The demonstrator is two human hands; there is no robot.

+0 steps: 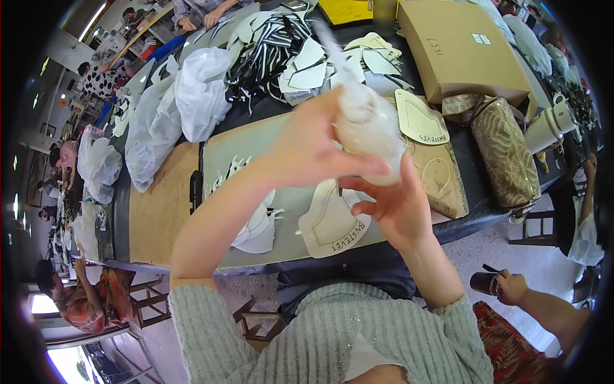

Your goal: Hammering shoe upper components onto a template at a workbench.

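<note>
Workroom with people at its edges; a dark-covered bench [246, 120] ran across the middle. Left hand [313, 141]: fingers and thumb gripped a white plastic-wrapped bundle [378, 131], held above the bench, its twisted upper end blurred. Right hand [406, 214]: fingers cupped against the bundle's lower end, thumb standing wide of them. Beneath: one cream template [332, 224], on a grey-green mat [238, 144]; left of it, white cut pieces [256, 232]. Beyond: second cream template [421, 120]; striped strips [275, 48], heaped; white plastic bags [203, 89]; cardboard box [457, 61]; patterned pouch [505, 153]; white bottle [549, 127].
</note>
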